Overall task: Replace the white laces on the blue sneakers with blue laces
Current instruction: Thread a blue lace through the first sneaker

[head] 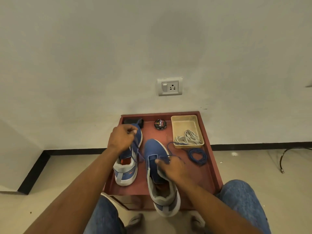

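Two hands share one blue lace (137, 153): my left hand (121, 138) pinches its end up over the left sneaker (127, 163) near the tray's (210, 168) far-left corner, and my right hand (174, 169) pinches it at the right sneaker's (156, 150) lowest eyelet, at the near edge. This lace is soft, light and limp, so I judge it is best held near the stiff tip. My fingers hide the eyelet, and how the white laces (188, 138) tangle in the basket (184, 123) at the far-right corner is unclear.

only readable text: "cherry" in white letters on the lid of the round black polish tin (160, 124), at the back of the reddish tray (213, 168). smaller print on the lid too tiny to read. no legible text elsewhere.
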